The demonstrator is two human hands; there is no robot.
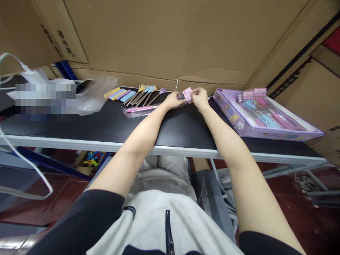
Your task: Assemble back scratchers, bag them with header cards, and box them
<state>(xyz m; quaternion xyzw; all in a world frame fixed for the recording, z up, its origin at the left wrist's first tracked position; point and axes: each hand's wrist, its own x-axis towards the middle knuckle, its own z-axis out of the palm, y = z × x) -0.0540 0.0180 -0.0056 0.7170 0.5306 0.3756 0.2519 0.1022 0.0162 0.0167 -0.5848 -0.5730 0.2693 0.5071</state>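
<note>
My right hand (200,98) is closed in a pinch on the edge of a small pink printed card (187,94). Just to its left, my left hand (173,100) is closed round a clear bag holding a pink-handled back scratcher (142,109). The bag's handle end lies toward the left on the table; its other end is partly hidden by my fingers. Whether the card is fixed to the bag, I cannot tell. Behind my left forearm lie several loose claw-ended rods (143,96) with yellow, blue, orange and purple claws.
Coloured handles (118,94) and clear plastic bags (97,95) lie left on the black table (183,131). At right, a purple display box (240,124) holds bagged scratchers with pink cards. Cardboard (159,42) walls the back. A white cable (29,164) hangs at left.
</note>
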